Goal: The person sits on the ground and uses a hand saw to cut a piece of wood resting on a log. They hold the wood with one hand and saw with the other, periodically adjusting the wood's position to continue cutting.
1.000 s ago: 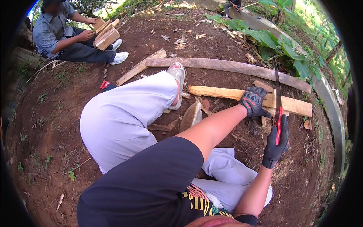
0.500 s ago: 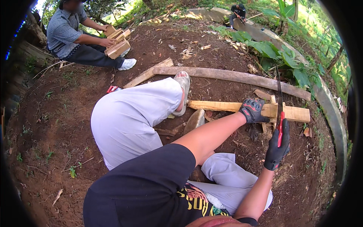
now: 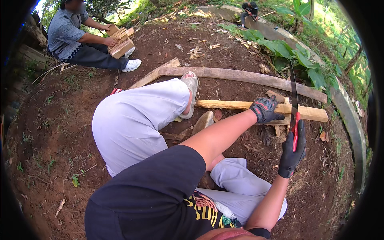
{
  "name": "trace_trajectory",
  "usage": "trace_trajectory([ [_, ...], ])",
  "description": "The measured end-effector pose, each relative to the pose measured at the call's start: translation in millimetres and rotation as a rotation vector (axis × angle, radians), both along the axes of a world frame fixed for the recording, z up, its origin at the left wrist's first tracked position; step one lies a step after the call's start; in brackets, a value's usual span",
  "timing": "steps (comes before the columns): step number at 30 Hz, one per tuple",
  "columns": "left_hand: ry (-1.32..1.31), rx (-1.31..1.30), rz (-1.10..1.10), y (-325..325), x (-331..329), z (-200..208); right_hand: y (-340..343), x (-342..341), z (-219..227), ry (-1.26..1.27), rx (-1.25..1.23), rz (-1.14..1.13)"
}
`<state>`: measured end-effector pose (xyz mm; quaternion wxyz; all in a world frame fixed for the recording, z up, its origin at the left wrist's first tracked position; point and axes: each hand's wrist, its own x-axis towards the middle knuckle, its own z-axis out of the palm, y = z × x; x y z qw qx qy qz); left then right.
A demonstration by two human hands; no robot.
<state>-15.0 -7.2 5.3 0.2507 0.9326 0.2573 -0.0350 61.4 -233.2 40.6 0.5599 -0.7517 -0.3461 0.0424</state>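
Mid-right, the right hand (image 3: 291,158) partly hides the saw handle (image 3: 296,138); up top, far person (image 3: 249,12) too small for detail!

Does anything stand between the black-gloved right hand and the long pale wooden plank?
Only the red-handled, dark-bladed saw in the right hand, which crosses the plank in this view. Nothing else visible stands between them. The black-gloved left hand is on the plank, left of the saw.
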Motion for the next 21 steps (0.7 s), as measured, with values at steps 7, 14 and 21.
trace_trajectory([
  [7, 0.057, 0.042, -0.085, 2.8, -0.3, 17.6, -3.4, -3.3, 9.1, 0.183, -0.013, -0.063],
  [14, 0.112, 0.095, -0.198, 15.8, 6.3, 11.8, -4.6, -9.0, 30.3, 0.273, 0.078, -0.04],
  [21, 0.117, 0.064, -0.019, -12.3, 2.3, 12.1, -11.6, -7.0, 38.8, 0.222, 0.037, -0.088],
])
